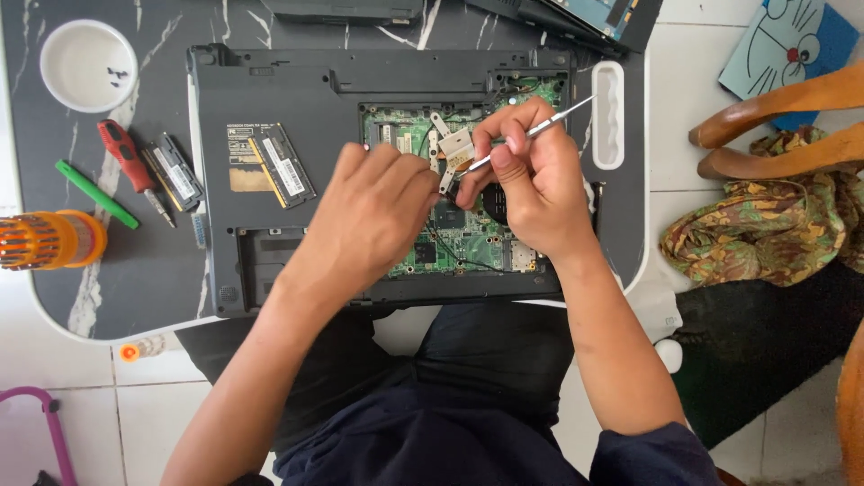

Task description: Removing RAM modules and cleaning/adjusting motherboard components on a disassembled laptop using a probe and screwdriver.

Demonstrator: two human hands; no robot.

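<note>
Laptop [270, 99], dark grey, upside down with bottom cover off, across the middle of the small dark marble-patterned table [36, 261], near edge level with the table's front edge. Green motherboard [468, 243] bared in the opening toward the right half, pale metal heatsink bracket [454, 144] near the opening's top. Right hand [531, 175] clenched around a thin silver metal tool [558, 121], tip down by the bracket. Left hand [369, 216] curled over the board just beside, fingertips bent down onto it; whether pinching anything, cannot tell. Two memory modules with white rectangular labels [283, 166] flat on the casing's left part, beside a brownish patch. More modules [175, 173] near the table's left edge, next to a red-handled screwdriver [126, 157] and green stick [94, 193]. White bowl [87, 65] at the back-left corner; orange bit holder [49, 238] at the left edge.
</note>
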